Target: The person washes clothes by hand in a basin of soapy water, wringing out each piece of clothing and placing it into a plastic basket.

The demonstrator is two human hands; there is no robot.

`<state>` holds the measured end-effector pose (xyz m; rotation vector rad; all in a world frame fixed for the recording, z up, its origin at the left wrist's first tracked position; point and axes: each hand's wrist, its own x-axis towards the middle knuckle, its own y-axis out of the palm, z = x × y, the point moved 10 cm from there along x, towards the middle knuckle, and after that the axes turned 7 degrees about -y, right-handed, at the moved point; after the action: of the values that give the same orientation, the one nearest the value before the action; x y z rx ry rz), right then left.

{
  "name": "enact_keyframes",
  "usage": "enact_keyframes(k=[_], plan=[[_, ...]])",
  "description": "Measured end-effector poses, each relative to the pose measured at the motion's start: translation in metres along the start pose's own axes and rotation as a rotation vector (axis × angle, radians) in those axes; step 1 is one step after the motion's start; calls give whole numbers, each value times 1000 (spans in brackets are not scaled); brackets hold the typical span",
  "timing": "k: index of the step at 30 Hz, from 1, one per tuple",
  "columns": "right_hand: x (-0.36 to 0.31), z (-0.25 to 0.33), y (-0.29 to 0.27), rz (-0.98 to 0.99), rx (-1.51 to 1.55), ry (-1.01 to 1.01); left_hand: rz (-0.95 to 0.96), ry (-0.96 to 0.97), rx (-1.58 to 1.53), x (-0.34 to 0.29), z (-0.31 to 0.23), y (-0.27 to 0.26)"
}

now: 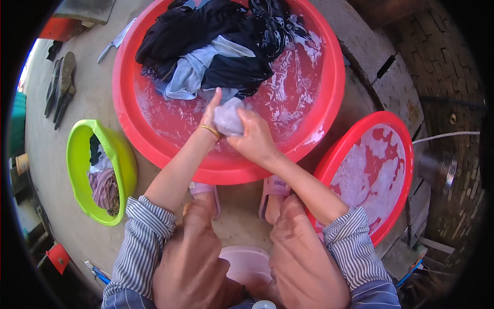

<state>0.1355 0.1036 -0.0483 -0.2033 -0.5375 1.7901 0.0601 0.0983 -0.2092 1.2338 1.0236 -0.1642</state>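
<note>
So: the pale cloth wad (228, 117) sat between your left hand (210, 119) and right hand (256, 136)

Wad was bunched over the near half of the red tub (122, 98), no clear long axis. Your left touched its left side; couldn't tell whether its hidden fingers closed. Your right was clamped on the right side. Neither was nearer. Black garments (190, 33) and a light blue cloth (186, 77) lay just beyond, away from you.

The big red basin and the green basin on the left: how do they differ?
The big red basin is wider than the green basin. The big red basin holds sudsy water and dark clothes; the green basin shows a small pile of fabric, no visible water. Both are open-topped and hold fabric.
</note>
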Motion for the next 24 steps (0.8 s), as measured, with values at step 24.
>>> enact_keyframes(k=[24], plan=[[-8,40,-113,-102,433,36,-357,986,1040,-178,-70,101]])
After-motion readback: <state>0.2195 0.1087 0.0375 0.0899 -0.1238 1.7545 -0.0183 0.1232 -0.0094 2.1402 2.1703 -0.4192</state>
